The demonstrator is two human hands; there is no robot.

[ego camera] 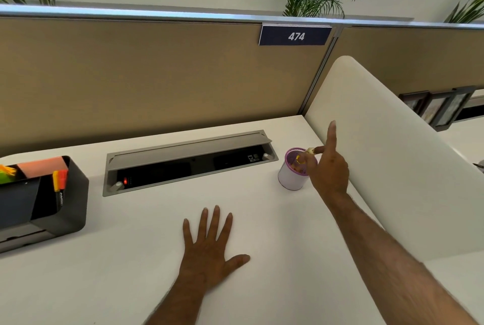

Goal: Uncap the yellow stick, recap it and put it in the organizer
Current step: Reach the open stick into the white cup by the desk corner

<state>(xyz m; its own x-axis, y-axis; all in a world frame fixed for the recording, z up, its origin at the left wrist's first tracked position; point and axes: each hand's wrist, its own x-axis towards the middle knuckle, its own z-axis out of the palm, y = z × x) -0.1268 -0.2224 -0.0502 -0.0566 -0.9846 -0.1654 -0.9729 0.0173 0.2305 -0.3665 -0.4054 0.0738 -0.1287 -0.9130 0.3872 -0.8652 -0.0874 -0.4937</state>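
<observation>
White desk [136,259] | left hand [209,248] flat, fingers spread | right hand [328,167] pinching yellow stick [303,155] over organizer [292,179]

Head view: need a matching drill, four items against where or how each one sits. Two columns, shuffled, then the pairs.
Items
1. left hand
2. yellow stick
3. black desk tray
4. power box

Places
A. set into the desk, lid open, at the back centre
B. flat on the desk, palm down, fingers spread
C. far left of the desk, holding markers and sticky notes
D. at the rim of the purple mesh cup, pinched by the right hand

Pairs: 1-B, 2-D, 3-C, 4-A
</observation>
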